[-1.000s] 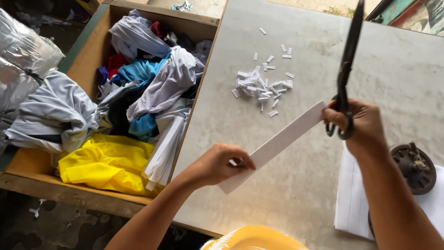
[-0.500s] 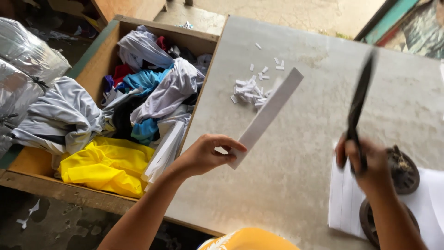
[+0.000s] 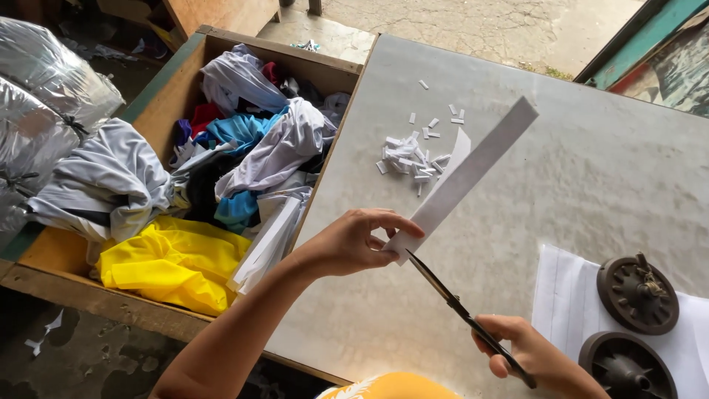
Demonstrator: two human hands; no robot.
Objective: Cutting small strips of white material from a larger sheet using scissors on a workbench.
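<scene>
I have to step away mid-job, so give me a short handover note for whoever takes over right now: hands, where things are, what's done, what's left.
Left hand: pinches the near end of a long white paper strip, held above the grey table.
Right hand: holds dark scissors, blade tips at the strip's near end beside the left fingers.
Done: a pile of small white cut pieces lies on the table past the strip.
Left: most of the strip is uncut.
Nearby: white sheets under two dark round weights at right; wooden bin of clothes at left.
</scene>
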